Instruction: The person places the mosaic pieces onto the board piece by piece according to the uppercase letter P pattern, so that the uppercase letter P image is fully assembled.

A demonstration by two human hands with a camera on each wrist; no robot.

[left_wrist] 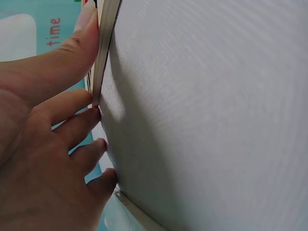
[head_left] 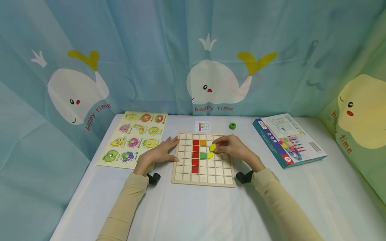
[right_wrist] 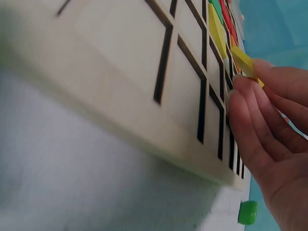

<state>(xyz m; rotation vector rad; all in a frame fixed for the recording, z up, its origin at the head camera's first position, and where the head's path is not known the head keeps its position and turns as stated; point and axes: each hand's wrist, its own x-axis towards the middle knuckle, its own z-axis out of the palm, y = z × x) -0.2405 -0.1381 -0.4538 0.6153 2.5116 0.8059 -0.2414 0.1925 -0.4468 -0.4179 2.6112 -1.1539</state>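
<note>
A wooden grid board point(head_left: 203, 177) lies on the white cloth. Several red square tiles point(head_left: 195, 155) form a column on it, with an orange tile point(head_left: 203, 143) beside the top one and a green tile point(head_left: 203, 155) beside the middle one. A yellow rounded tile point(head_left: 210, 155) sits right of the green. My right hand point(head_left: 232, 147) pinches a yellow tile point(right_wrist: 243, 61) between thumb and fingers, just over the grid's upper right part. At the board's left edge rests my left hand point(head_left: 159, 152), its fingers extended and touching the rim.
Behind the board lies a small pattern card point(head_left: 201, 126), with a green bead-like piece point(head_left: 232, 126) to its right. A fruit puzzle board point(head_left: 120, 159) is at the left, a game box point(head_left: 291, 140) at the right. A printed curtain point(head_left: 169, 77) hangs behind.
</note>
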